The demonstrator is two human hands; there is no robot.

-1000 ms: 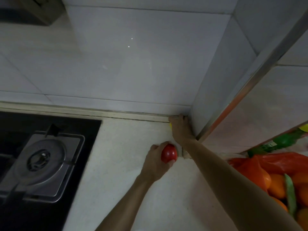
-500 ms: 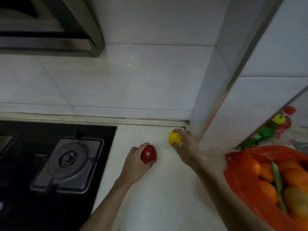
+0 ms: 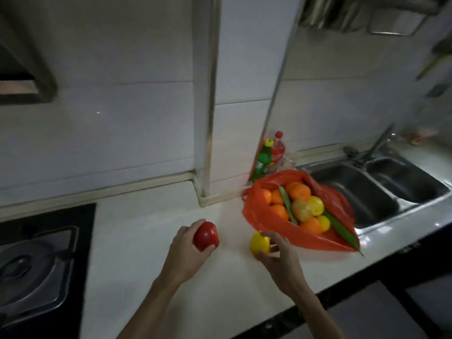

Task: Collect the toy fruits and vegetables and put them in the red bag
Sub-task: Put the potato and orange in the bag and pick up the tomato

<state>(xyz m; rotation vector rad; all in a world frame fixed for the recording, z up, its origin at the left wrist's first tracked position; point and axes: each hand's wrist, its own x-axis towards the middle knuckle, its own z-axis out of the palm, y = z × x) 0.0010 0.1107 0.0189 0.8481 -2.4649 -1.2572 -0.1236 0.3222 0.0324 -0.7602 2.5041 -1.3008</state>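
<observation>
My left hand (image 3: 184,253) grips a red toy apple (image 3: 206,236) above the white counter. My right hand (image 3: 281,260) holds a small yellow toy fruit (image 3: 259,244) in its fingertips, just left of the red bag (image 3: 264,216). The bag lies open on the counter beside the sink. Inside it are several orange toy fruits (image 3: 299,192), yellow ones (image 3: 316,205), a brownish one (image 3: 300,211) and long green pods (image 3: 342,232).
A steel double sink (image 3: 367,192) with a tap (image 3: 376,145) lies right of the bag. A green bottle (image 3: 263,160) and a red-capped bottle (image 3: 278,149) stand behind the bag by a tiled pillar (image 3: 234,94). A gas hob (image 3: 36,260) fills the left. The counter's front edge runs lower right.
Both hands came away from the wall corner toward the bag, the right one now carrying the yellow fruit it picked up there. The view swung right, revealing the sink.
</observation>
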